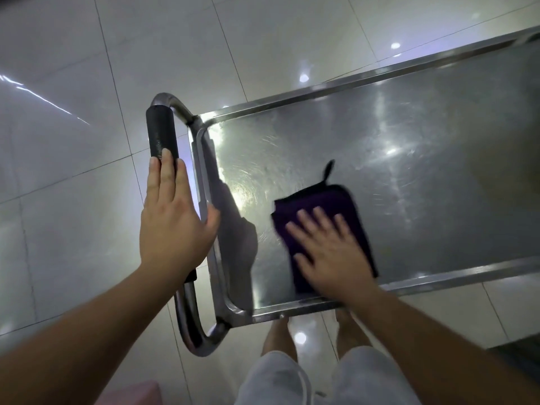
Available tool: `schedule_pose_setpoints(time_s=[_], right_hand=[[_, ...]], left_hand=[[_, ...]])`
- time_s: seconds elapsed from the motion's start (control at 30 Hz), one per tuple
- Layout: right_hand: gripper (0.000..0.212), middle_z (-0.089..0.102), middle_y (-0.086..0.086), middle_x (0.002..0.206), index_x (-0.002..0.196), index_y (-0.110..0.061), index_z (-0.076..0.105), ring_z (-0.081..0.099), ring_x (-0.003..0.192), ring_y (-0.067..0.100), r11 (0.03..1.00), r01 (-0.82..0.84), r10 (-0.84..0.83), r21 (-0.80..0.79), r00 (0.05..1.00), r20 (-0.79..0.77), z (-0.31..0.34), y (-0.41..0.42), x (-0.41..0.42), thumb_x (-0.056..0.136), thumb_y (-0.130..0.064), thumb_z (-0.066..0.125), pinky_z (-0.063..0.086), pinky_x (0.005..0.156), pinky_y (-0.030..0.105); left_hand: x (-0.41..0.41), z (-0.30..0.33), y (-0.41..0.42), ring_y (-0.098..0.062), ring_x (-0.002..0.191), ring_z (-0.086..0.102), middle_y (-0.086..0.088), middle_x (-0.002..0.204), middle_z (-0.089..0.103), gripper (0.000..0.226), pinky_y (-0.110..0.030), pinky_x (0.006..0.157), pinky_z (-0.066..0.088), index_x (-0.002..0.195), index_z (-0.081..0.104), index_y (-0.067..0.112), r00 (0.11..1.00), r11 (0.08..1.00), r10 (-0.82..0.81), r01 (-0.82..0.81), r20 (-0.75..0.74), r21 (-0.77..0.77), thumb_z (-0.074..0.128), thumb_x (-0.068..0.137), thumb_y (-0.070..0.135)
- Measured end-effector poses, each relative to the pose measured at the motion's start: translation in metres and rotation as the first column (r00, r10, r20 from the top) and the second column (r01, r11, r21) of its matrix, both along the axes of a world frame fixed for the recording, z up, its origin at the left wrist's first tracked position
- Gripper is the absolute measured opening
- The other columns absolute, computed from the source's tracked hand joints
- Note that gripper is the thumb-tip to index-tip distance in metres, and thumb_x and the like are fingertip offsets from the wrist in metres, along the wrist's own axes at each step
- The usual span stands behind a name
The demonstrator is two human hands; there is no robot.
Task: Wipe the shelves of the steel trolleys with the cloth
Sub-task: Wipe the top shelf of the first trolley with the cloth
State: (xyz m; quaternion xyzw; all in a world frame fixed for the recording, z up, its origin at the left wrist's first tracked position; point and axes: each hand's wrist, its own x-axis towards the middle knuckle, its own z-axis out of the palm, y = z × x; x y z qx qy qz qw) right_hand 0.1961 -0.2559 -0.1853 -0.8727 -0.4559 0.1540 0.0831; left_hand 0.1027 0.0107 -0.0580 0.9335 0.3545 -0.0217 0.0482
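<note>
Both hands flat: left (172, 226) on handle (162, 135), right (330, 252) pressing cloth (318, 206) at shelf's (409, 159) six o'clock; trolley may roll.

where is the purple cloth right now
In the head view the purple cloth lies flat on the trolley's top shelf, near its handle end, pressed under the right hand. The left hand rests on the push handle.

Left hand (172, 226) flat, fingers straight, resting on handle (163, 135). Right hand (330, 255) flat, fingers spread, pressing down on cloth (315, 206). Both arms stretched forward.
</note>
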Motion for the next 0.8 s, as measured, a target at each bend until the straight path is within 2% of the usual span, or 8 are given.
schedule_pose_setpoints(time_s=[0.1,0.2,0.3,0.4,0.5,0.63,0.73,0.8], right_hand=[[0.068,0.018,-0.001,0.172,0.163,-0.036,0.021,0.01,0.159,0.025,0.963,0.245,-0.237,-0.111,0.968,0.078,-0.001,-0.047,0.081,0.099,-0.056,0.033,0.009,0.127,0.054],[0.07,0.007,0.002,0.174,0.166,-0.032,0.012,0.003,0.16,0.028,0.863,0.469,-0.454,-0.188,0.883,0.119,0.002,-0.076,0.139,0.102,-0.06,0.021,0.005,0.127,0.055],[0.074,0.002,0.009,0.174,0.166,-0.024,0.01,-0.002,0.159,0.034,0.835,0.509,-0.49,-0.21,0.861,0.137,0.003,-0.073,0.156,0.102,-0.06,0.018,0.002,0.128,0.056],[0.076,0.003,0.013,0.173,0.165,-0.018,0.013,-0.001,0.158,0.038,0.837,0.511,-0.496,-0.197,0.86,0.122,0.005,-0.041,0.14,0.101,-0.058,0.02,0.004,0.128,0.056],[0.075,0.01,0.014,0.172,0.165,-0.019,0.018,0.004,0.158,0.04,0.903,0.402,-0.392,-0.155,0.916,0.089,0.007,0.021,0.097,0.101,-0.056,0.027,0.007,0.127,0.057],[0.072,0.004,0.006,0.174,0.166,-0.024,0.011,-0.007,0.159,0.034,0.995,0.079,-0.08,-0.056,0.997,-0.021,0.006,0.119,0.007,0.102,-0.055,0.025,0.002,0.127,0.055],[0.07,-0.008,0.001,0.174,0.163,-0.027,-0.012,-0.026,0.155,0.032,0.982,-0.187,0.182,-0.032,0.977,-0.111,0.008,0.17,-0.047,0.1,-0.052,0.006,-0.01,0.125,0.053],[0.07,-0.002,-0.001,0.174,0.157,-0.024,-0.023,-0.024,0.156,0.031,0.957,-0.289,0.285,-0.009,0.948,-0.138,0.011,0.189,-0.058,0.095,-0.047,-0.002,-0.01,0.125,0.052]], left_hand=[[0.001,-0.001,0.001,-0.021,0.162,-0.007,-0.005,0.176,0.001,0.084,-0.049,0.129,0.015,0.167,0.015,0.012,1.0,1.0,-0.001,0.001,-0.011,0.001,0.054,0.101,0.046],[0.0,-0.003,0.003,-0.021,0.162,-0.007,-0.005,0.176,0.001,0.086,-0.046,0.129,0.012,0.167,0.015,0.011,1.0,1.0,-0.016,0.016,-0.004,0.007,0.056,0.1,0.044],[-0.002,-0.006,0.004,-0.023,0.162,-0.005,-0.008,0.176,0.004,0.086,-0.048,0.13,0.015,0.166,0.016,0.008,1.0,1.0,-0.022,0.021,0.004,0.02,0.057,0.1,0.044],[-0.003,-0.006,0.005,-0.022,0.162,-0.004,-0.008,0.176,0.005,0.087,-0.05,0.129,0.018,0.166,0.017,0.007,1.0,1.0,-0.012,0.012,0.004,0.021,0.057,0.099,0.045],[-0.002,-0.005,0.004,-0.022,0.162,-0.004,-0.008,0.176,0.006,0.087,-0.05,0.129,0.019,0.166,0.017,0.007,1.0,1.0,-0.008,0.008,0.007,0.016,0.058,0.099,0.045],[0.0,-0.004,0.004,-0.022,0.162,-0.006,-0.009,0.176,0.005,0.087,-0.043,0.13,0.009,0.166,0.017,0.006,1.0,0.999,-0.019,0.019,-0.021,0.031,0.058,0.1,0.044],[0.002,-0.002,0.003,-0.021,0.162,-0.008,-0.008,0.176,0.004,0.08,-0.037,0.13,0.004,0.166,0.016,0.006,1.0,0.999,-0.01,0.01,-0.02,0.03,0.049,0.102,0.042],[0.004,-0.002,0.001,-0.02,0.162,-0.007,-0.007,0.176,0.004,0.077,-0.036,0.129,0.005,0.166,0.017,0.007,1.0,1.0,0.007,-0.007,-0.009,0.028,0.042,0.101,0.04]])
